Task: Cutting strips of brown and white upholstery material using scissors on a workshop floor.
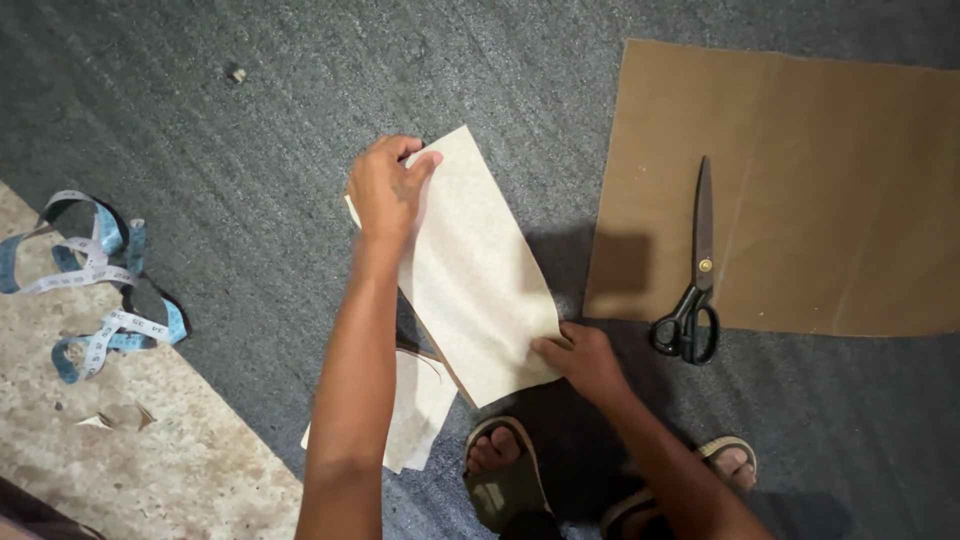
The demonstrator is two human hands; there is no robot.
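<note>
Both hands hold a pale cloth strip over grey carpet.

The left hand (385, 188) has its grip closed on the cloth strip's (480, 270) far end, fingers folded over the edge; the right hand (583, 358) pinches the near corner shut. More pale pieces (418, 410) lie just beneath the left forearm. Right of the right hand, black scissors (695, 275) rest on a brown cloth (820, 180). Well left of the left hand lies a blue measuring tape (95, 285). Sandalled feet (505, 470) stand below the hands.
</note>
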